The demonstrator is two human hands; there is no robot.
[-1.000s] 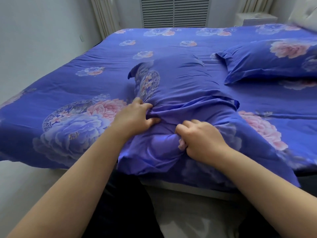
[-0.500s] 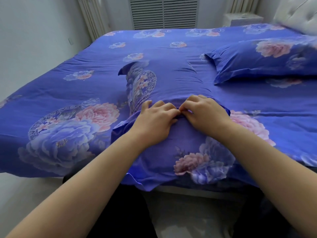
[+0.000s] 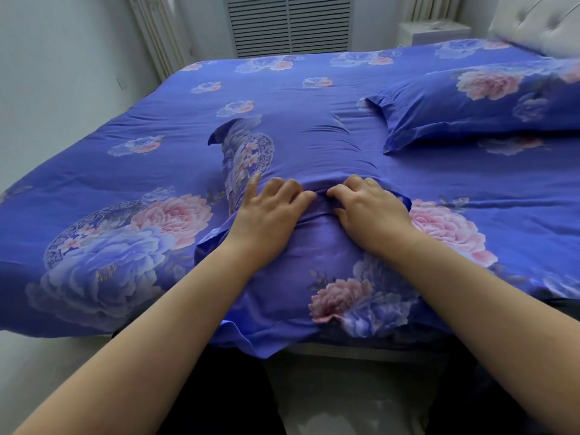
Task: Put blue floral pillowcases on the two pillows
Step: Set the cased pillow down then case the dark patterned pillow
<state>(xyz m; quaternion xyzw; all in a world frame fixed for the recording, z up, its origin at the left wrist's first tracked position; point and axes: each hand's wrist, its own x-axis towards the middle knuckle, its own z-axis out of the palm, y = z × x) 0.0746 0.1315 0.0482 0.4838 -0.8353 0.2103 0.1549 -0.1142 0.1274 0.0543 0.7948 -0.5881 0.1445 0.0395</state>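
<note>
A bed [image 3: 94, 171] covered with a blue floral sheet is seen from above its near edge. Two pillows lie on it.

The near pillow [image 3: 314, 146] lies in the middle of the bed, its length running away from the viewer. It is wrapped in a blue floral pillowcase [image 3: 329, 277], whose open end reaches the near edge of the bed; a loose flap of the fabric hangs over that edge. A fold of the case with a blue-and-white roundel print is turned up along the pillow's left side.

The left hand [image 3: 270, 215] is laid on the pillowcase with fingers bent, the fingertips pressed into a crosswise fold of fabric. The right hand [image 3: 370, 208] is placed just beside it in the same manner, fingers curled down at the same fold. The two hands are close together, index fingers nearly touching. Whether fabric is actually pinched under the fingers or only pressed down cannot be told. Both forearms are bare.

The second pillow [image 3: 486, 102], already cased in matching fabric with a flanged border, lies at the right rear of the bed, near a white tufted headboard [image 3: 539, 23], well apart from the hands.

Beyond the bed a white louvred panel [image 3: 288, 23] is set in the far wall, with a white cabinet [image 3: 433, 31] to its right.
</note>
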